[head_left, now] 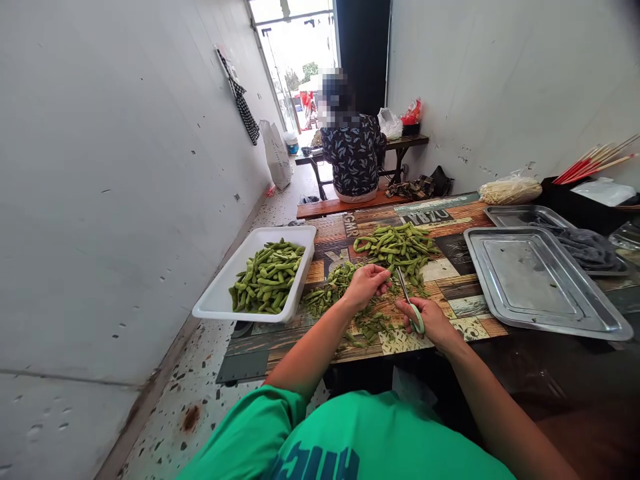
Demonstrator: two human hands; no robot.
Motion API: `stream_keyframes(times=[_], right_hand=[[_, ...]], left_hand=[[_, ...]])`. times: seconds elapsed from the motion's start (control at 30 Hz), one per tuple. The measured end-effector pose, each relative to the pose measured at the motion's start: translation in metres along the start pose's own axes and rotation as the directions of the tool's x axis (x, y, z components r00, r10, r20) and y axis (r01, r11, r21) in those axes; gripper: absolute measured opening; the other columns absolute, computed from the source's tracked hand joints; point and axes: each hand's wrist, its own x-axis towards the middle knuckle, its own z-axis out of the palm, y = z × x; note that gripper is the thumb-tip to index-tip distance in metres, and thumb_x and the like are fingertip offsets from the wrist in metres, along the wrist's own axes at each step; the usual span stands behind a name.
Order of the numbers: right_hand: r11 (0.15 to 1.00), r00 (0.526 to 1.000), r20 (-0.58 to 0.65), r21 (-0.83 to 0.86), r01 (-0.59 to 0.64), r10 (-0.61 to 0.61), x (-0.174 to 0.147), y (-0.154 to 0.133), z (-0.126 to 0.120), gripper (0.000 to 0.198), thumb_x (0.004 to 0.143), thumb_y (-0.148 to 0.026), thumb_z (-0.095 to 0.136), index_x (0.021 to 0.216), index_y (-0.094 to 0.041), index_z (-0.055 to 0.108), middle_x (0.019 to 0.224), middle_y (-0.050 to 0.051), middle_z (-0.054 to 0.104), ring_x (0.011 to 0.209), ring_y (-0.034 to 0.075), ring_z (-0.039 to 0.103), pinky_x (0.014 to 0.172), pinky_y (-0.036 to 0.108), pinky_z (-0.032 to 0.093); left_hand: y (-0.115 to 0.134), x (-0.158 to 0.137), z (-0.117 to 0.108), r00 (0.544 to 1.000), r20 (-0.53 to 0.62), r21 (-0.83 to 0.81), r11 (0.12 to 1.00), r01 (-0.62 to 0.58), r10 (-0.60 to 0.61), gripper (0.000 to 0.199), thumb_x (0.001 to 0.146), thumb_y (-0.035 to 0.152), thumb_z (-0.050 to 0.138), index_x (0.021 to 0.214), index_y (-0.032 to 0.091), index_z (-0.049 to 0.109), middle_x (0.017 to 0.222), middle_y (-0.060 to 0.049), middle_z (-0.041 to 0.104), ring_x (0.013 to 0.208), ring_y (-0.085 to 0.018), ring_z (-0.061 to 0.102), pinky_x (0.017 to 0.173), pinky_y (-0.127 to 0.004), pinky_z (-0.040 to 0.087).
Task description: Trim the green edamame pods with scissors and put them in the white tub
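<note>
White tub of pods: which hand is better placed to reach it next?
The left hand, I'd judge: it is nearer the white tub, which stands on the person's left, while the right hand is farther off and holds the scissors.

The tabletop [440, 270] reads "GMR" and, probably, "LYBZU".

Daylight from blown-out doorway [295, 57]; edges stretched; lower right dim.
</note>
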Motion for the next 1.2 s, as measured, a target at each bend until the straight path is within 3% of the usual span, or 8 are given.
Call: stream_keyframes(times=[0.27,0.43,0.6,0.83,0.93,1.0,1.07,1.2], right_hand=[[0.993,0.995,0.065,-0.084,0.085,-0.080,0.002,0.002,0.000,0.045,0.069,-0.058,0.065,0.084,-0.016,0.061,0.054,-0.004,0.051,0.046,0.011,0.050,0.044,0.022,0.040],[0.970,0.990,0.049,-0.201,0.137,-0.130,0.002,0.000,-0.003,0.041,0.070,-0.055,0.065,0.083,-0.016,0.066,0.056,-0.002,0.055,0.049,0.012,0.052,0.048,0.023,0.041],[0.980,0.991,0.046,-0.153,0.130,-0.124,-0.002,0.001,-0.003,0.037,0.070,-0.054,0.065,0.065,-0.018,0.059,0.044,-0.005,0.047,0.038,0.011,0.045,0.041,0.023,0.036],[0.999,0.998,-0.045,-0.010,0.036,-0.036,0.000,0.006,-0.009,0.040,0.067,-0.057,0.066,0.073,-0.018,0.060,0.046,-0.005,0.052,0.037,0.011,0.047,0.040,0.024,0.036],[1.000,0.998,-0.055,0.009,0.029,-0.028,0.000,0.008,-0.011,0.040,0.066,-0.057,0.066,0.074,-0.019,0.060,0.047,-0.005,0.052,0.038,0.011,0.047,0.040,0.023,0.035],[0.999,0.998,-0.056,0.010,0.033,-0.032,-0.001,0.008,-0.011,0.040,0.067,-0.057,0.066,0.073,-0.018,0.060,0.047,-0.005,0.052,0.037,0.011,0.047,0.039,0.023,0.033],[1.000,0.998,-0.056,0.002,0.027,-0.026,-0.002,0.008,-0.011,0.039,0.067,-0.056,0.066,0.072,-0.018,0.059,0.046,-0.005,0.052,0.036,0.010,0.046,0.038,0.022,0.031],[1.000,0.998,-0.062,-0.010,0.010,-0.010,-0.005,0.006,-0.012,0.034,0.067,-0.051,0.068,0.070,-0.019,0.058,0.045,-0.005,0.052,0.036,0.010,0.046,0.035,0.021,0.027]], left_hand=[[0.001,-0.008,-0.003,0.972,0.123,-0.042,0.977,0.208,-0.202,0.021,0.071,0.017,0.071,0.080,0.009,0.053,0.062,-0.003,0.065,0.058,-0.011,0.065,0.059,-0.021,0.050],[0.003,-0.010,-0.005,0.968,0.144,0.024,0.979,0.203,-0.204,0.019,0.071,0.019,0.071,0.076,0.008,0.056,0.058,-0.002,0.064,0.049,-0.008,0.059,0.054,-0.020,0.048],[0.004,-0.008,-0.010,0.958,0.138,0.039,0.967,0.250,-0.253,0.017,0.070,0.017,0.071,0.074,0.008,0.057,0.061,-0.003,0.065,0.049,-0.007,0.058,0.053,-0.019,0.048],[0.022,0.018,-0.021,0.975,-0.037,-0.153,0.966,0.211,-0.219,0.008,0.075,0.018,0.060,0.078,0.013,0.054,0.067,-0.003,0.061,0.059,-0.010,0.060,0.059,-0.022,0.049],[0.020,0.042,-0.022,0.981,-0.187,0.168,0.983,0.079,-0.047,0.012,0.074,0.022,0.062,0.081,0.013,0.061,0.060,0.002,0.053,0.052,-0.007,0.050,0.055,-0.020,0.043],[0.014,0.058,-0.019,0.971,-0.200,0.536,0.844,-0.004,0.132,0.017,0.070,0.023,0.067,0.083,0.013,0.066,0.059,0.002,0.053,0.055,-0.009,0.050,0.058,-0.022,0.042],[0.007,0.072,-0.013,0.960,-0.153,0.785,0.619,-0.026,0.234,0.022,0.068,0.029,0.069,0.083,0.013,0.070,0.066,-0.003,0.060,0.067,-0.014,0.055,0.067,-0.025,0.044],[0.000,0.090,0.003,0.952,-0.161,0.932,0.358,0.061,0.259,0.033,0.074,0.042,0.062,0.084,0.013,0.073,0.089,-0.014,0.068,0.088,-0.024,0.060,0.076,-0.031,0.045]])
